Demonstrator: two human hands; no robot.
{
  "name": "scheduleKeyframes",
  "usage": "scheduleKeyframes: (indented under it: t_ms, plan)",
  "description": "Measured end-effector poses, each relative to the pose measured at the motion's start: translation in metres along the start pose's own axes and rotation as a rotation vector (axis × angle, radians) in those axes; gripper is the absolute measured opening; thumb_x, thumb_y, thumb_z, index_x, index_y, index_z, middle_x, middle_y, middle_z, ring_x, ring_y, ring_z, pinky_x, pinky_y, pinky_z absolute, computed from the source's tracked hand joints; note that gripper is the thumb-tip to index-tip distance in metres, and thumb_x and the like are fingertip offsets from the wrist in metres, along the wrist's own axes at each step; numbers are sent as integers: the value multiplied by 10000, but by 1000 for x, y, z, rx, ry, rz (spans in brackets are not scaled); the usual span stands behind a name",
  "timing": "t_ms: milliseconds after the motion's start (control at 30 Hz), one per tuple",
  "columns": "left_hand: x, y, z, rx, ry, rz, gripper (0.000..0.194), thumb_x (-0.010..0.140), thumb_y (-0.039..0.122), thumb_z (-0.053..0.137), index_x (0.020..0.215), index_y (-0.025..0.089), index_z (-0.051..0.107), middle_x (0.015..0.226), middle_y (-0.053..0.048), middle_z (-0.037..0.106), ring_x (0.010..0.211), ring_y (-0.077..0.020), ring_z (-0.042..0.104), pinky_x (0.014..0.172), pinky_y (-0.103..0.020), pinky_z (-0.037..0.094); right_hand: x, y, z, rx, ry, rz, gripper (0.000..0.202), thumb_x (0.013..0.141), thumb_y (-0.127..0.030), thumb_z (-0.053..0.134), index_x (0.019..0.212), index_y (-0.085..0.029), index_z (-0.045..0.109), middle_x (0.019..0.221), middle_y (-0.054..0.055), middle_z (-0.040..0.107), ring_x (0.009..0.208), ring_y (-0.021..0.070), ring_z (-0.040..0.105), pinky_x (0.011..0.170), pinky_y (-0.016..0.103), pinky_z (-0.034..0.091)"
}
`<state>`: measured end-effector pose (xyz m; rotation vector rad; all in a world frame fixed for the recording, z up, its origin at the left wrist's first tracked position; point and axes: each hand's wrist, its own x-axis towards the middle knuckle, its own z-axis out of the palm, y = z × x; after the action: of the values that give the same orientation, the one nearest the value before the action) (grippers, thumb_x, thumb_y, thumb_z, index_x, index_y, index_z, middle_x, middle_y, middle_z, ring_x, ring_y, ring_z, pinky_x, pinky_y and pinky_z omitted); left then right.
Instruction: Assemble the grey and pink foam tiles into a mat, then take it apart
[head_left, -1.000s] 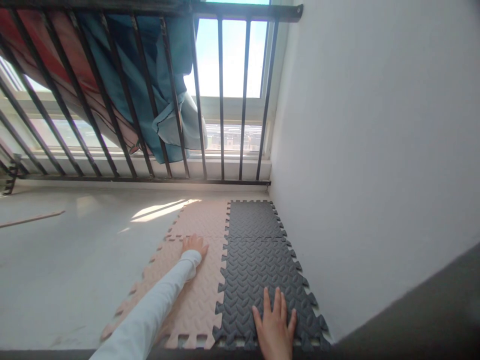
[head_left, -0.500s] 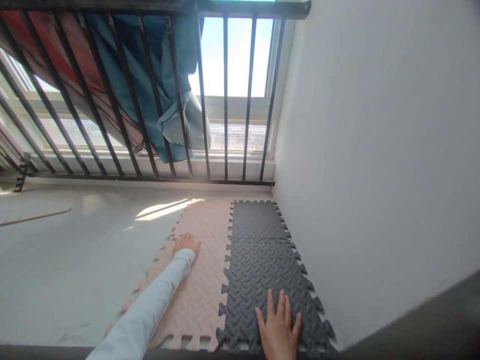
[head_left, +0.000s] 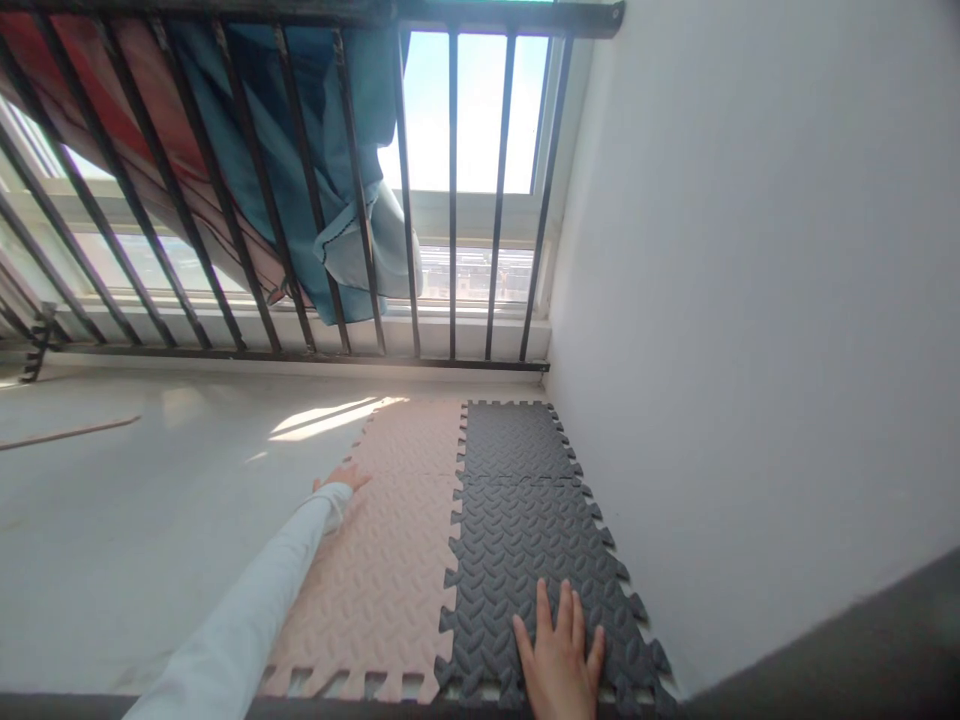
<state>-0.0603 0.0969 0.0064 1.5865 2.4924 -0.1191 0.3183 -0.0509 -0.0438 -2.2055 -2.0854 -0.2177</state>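
Note:
My left hand (head_left: 346, 477) reaches out to the left edge of the pink foam mat (head_left: 390, 560), touching it near the seam between two tiles. Its fingers look apart, though the sleeve hides part of the hand. On the dark grey foam mat (head_left: 525, 540) my right hand (head_left: 561, 645) lies flat near the front edge, fingers spread. Both strips have a raised tread pattern and toothed edges. They run side by side, with their toothed edges meeting along the middle.
A white wall (head_left: 750, 300) rises along the right side of the grey mat. Behind the mats stands a black metal railing (head_left: 452, 200), with red and blue fabric (head_left: 300, 180) beyond it. A thin strip (head_left: 75, 432) lies on the pale floor (head_left: 165, 520) at left.
My left hand has slid left, from the top of the pink mat to its left edge. My right hand stays in place on the grey mat.

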Motion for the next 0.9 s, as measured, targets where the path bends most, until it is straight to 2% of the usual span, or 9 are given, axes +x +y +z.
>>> scheduleKeyframes:
  t_ms: [100,167,333,433,500,600,700,800,900]
  plan:
    - [-1,4,3,30,-90,-26,725,723,513,371,1336,147,246,1431,-122,167,1293,-271,181,998,-490,227,1,2,2,8,-15,1,565,791,-528,341,1245,-203,427,1338,175,327,1210,312,316,947,576,183]
    - [-6,10,13,31,-134,-6,847,672,587,407,1358,152,163,1447,-124,54,1313,-272,92,1014,-490,185,3,5,3,23,-32,2,554,794,-533,327,1232,-214,443,1329,168,347,1201,309,331,937,579,203]
    - [-25,21,44,19,-116,19,1010,535,658,498,1360,206,131,1451,-101,4,1318,-265,-24,1041,-486,28,9,13,-6,96,-86,7,533,807,-536,275,1230,-256,436,1310,111,393,1196,299,342,901,612,244]
    - [-30,23,48,15,-110,-2,994,540,645,495,1358,202,144,1451,-93,-2,1319,-247,-38,1046,-459,-3,20,7,-24,139,-137,-72,482,818,-481,287,1210,-261,458,1326,74,379,1206,267,335,943,576,226]
    - [-30,23,47,11,-118,-5,991,537,636,500,1356,196,156,1450,-99,3,1319,-248,-36,1047,-452,-4,34,-5,-38,163,-170,-125,455,821,-439,302,1204,-255,466,1327,64,380,1209,246,333,970,546,207]
    - [-29,23,46,-10,-140,9,1026,493,608,544,1355,204,160,1448,-97,4,1316,-260,-47,1043,-469,-2,63,-33,-52,201,-182,-207,435,820,-388,313,1202,-245,464,1319,60,394,1206,224,337,988,524,185]
    - [-31,24,45,-28,-165,37,1079,439,593,578,1355,217,148,1449,-78,-12,1309,-274,-77,1040,-484,-15,104,-65,-55,206,-192,-281,438,811,-334,316,1220,-236,440,1327,64,383,1211,213,326,988,519,179]
    - [-37,27,41,-9,-182,39,1098,420,608,577,1352,237,131,1448,-48,-25,1308,-274,-90,1036,-490,-43,152,-94,-46,170,-209,-315,481,797,-307,331,1266,-213,375,1359,80,327,1226,222,295,979,538,166]
    - [-43,30,36,16,-221,37,1109,413,626,568,1347,261,95,1443,-26,-44,1307,-269,-96,1029,-494,-60,201,-118,-29,150,-210,-327,528,814,-351,303,1316,-188,282,1405,89,217,1260,229,217,972,558,140]
